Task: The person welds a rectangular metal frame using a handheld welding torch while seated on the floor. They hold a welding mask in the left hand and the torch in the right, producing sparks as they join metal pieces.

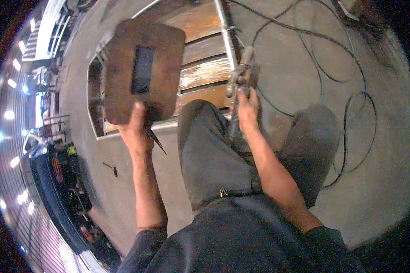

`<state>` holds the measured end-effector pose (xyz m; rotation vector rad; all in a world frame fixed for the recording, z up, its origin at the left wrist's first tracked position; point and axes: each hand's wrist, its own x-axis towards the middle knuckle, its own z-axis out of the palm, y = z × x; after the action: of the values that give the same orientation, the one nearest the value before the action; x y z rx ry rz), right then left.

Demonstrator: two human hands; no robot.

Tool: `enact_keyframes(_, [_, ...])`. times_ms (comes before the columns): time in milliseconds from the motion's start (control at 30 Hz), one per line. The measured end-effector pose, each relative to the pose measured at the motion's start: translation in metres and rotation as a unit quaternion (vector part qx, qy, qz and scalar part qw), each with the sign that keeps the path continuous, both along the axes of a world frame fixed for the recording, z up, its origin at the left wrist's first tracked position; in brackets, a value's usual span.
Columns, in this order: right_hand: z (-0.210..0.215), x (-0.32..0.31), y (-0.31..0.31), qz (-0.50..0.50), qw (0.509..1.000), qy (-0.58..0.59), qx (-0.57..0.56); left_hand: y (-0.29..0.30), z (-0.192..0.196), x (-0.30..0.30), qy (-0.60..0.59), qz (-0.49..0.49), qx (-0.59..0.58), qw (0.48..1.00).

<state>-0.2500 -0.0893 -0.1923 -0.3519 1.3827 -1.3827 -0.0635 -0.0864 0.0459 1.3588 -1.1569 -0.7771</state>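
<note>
In the upper left of the picture, we had the brown shield (pixel 120 68) up in our left hand (pixel 136 132), overlapping our view of the metal frame (pixel 230 36) with its brown slats (pixel 205 73). Our left thumb pressed on the shield's lower edge, below its dark window (pixel 142 70); the other fingers were hidden behind, though the hand looked closed on it. We judged the shield stiff and fairly light, but broad enough to twist the wrist, so a hold low and near its middle suited it. The window seemed the fragile part, best left untouched.

At upper centre, our right hand (pixel 248 111) had its fingers wrapped round the grey clamp tool (pixel 239 77), whose dark grip ran down between our knees. The tool looked rigid and dense, heavier towards its head, so the grip was the surer place to hold. The black cable (pixel 364 75), looped across the floor at upper right, looked flexible but liable to drag.
</note>
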Motion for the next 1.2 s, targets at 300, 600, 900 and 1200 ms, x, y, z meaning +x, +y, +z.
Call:
enact_keyframes(300, [-0.014, 0.011, -0.005, -0.008, 1.000, 0.017, -0.016, -0.049, 0.025, -0.062, 0.018, -0.051, -0.027, 0.998])
enact_keyframes(600, [-0.018, 0.008, -0.017, 0.018, 0.999, -0.038, -0.003, -0.055, 0.000, -0.088, 0.026, -0.269, 0.139, 0.953])
enact_keyframes(900, [-0.015, 0.011, -0.021, -0.014, 0.998, 0.041, -0.041, -0.063, -0.002, -0.091, 0.005, -0.186, 0.055, 0.981])
enact_keyframes(1200, [-0.007, 0.007, -0.025, -0.010, 0.999, -0.017, -0.041, -0.083, 0.020, -0.088, 0.034, -0.090, -0.005, 0.995])
